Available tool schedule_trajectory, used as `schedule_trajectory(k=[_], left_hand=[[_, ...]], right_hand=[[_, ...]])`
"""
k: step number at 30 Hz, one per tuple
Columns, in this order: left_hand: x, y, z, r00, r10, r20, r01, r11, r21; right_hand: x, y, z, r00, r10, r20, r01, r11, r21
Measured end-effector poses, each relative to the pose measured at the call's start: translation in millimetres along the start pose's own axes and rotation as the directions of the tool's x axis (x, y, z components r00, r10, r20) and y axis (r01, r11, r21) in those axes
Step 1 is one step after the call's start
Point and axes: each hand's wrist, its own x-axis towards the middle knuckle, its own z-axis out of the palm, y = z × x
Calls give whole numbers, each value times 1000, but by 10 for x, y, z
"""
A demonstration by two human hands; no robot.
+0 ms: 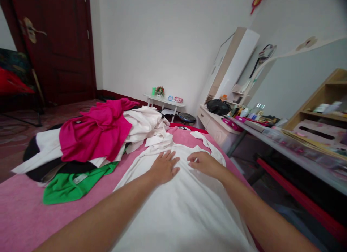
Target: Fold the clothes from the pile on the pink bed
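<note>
A white shirt (184, 205) lies spread out on the pink bed cover (24, 216) in front of me. My left hand (164, 167) rests flat on the shirt with its fingers stretched out. Just to the right, my right hand (204, 162) also lies on the shirt, fingers curled and pinched on the white fabric near the collar. The two hands are close together, almost touching.
A pile of clothes sits at the left of the bed: a magenta shirt (97, 131), white garments (143, 125), a green one (70, 183) and black cloth beneath. A cluttered desk (271, 133) runs along the right. A small white table (164, 100) and dark red door (59, 46) stand behind.
</note>
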Motion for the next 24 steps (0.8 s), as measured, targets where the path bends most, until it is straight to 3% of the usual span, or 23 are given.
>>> schedule_trajectory(k=[3,7,12,15,21,24], left_hand=[[-7,-8,-11,1000,18,-20,-18,1000,-2],[-7,0,-25,997,44,-59,-44,999,-2],[148,-69,-139,980,74,-183,-49,989,136],[341,-277,-269,974,86,-210,-32,968,250],[607,-857,-684,989,-133,-66,143,971,191],[549,-1093,-1039,972,-158,-175,188,968,167]], right_hand=[[356,62,369,974,142,-176,-160,983,-90],[482,233,695,908,228,-351,-267,962,-65],[533,506,812,845,208,-493,-137,975,175],[560,605,838,834,229,-502,-109,960,257],[559,639,863,836,234,-496,-52,934,352],[568,655,868,823,239,-515,-35,927,375]])
